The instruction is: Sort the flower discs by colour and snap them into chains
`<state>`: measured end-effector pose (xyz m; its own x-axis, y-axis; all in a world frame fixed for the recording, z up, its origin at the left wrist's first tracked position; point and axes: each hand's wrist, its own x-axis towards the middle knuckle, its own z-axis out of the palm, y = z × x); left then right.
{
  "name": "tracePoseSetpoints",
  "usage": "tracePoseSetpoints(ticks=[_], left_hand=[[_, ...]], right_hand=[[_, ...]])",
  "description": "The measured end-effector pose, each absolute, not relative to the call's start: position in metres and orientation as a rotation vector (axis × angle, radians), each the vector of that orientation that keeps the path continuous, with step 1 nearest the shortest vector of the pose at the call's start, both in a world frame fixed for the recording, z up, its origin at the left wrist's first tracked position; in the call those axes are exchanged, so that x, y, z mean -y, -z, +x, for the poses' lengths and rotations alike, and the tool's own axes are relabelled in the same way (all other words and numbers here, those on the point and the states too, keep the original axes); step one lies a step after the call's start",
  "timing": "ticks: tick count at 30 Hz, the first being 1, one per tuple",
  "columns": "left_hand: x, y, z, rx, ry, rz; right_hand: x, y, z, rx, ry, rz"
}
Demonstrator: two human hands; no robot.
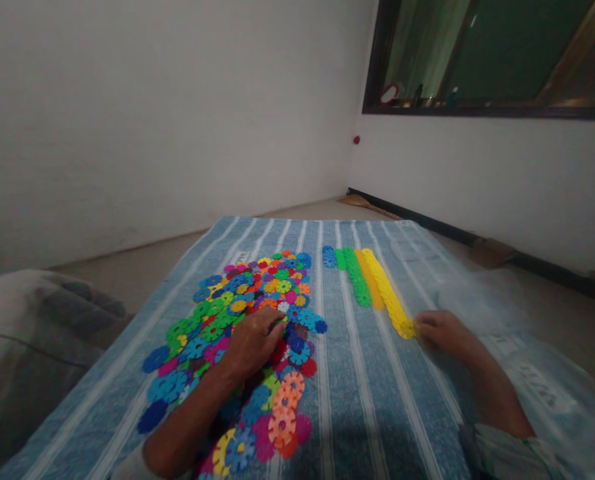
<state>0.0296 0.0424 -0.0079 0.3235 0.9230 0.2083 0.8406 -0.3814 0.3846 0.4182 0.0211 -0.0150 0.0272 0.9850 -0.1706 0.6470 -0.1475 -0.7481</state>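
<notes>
A loose heap of notched plastic discs (217,327) in many colours covers the left half of the cloth. My left hand (252,340) rests on it, fingers bent together near a pale disc (283,307); whatever they pinch is hidden. To the right, overlapping discs form rows: a long yellow row (385,287), an orange row (371,283), a green row (356,280) and a short blue row (329,257). At the near end of the yellow row, my right hand (440,330) has its fingers closed on the edge of a yellow disc (406,329).
Striped blue cloth (337,380) lies under everything. Clear plastic bags (482,303) with printed labels lie along the right side. Beyond the left edge is grey fabric (32,340). White walls and a dark-framed window (497,60) stand behind.
</notes>
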Motion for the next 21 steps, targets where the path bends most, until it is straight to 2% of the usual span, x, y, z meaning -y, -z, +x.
tracePoseSetpoints(ticks=[13, 16, 21], left_hand=[[-0.044, 0.002, 0.017, -1.775, -0.516, 2.385], [-0.053, -0.005, -0.002, -1.916, -0.529, 2.330], [-0.063, -0.007, -0.036, -2.239, -0.352, 2.247]], right_hand=[[-0.024, 0.037, 0.432, 1.660, -0.930, -1.896], [-0.025, 0.038, 0.438, 1.685, -0.934, -1.936], [-0.026, 0.035, 0.426, 1.645, -0.872, -1.866]])
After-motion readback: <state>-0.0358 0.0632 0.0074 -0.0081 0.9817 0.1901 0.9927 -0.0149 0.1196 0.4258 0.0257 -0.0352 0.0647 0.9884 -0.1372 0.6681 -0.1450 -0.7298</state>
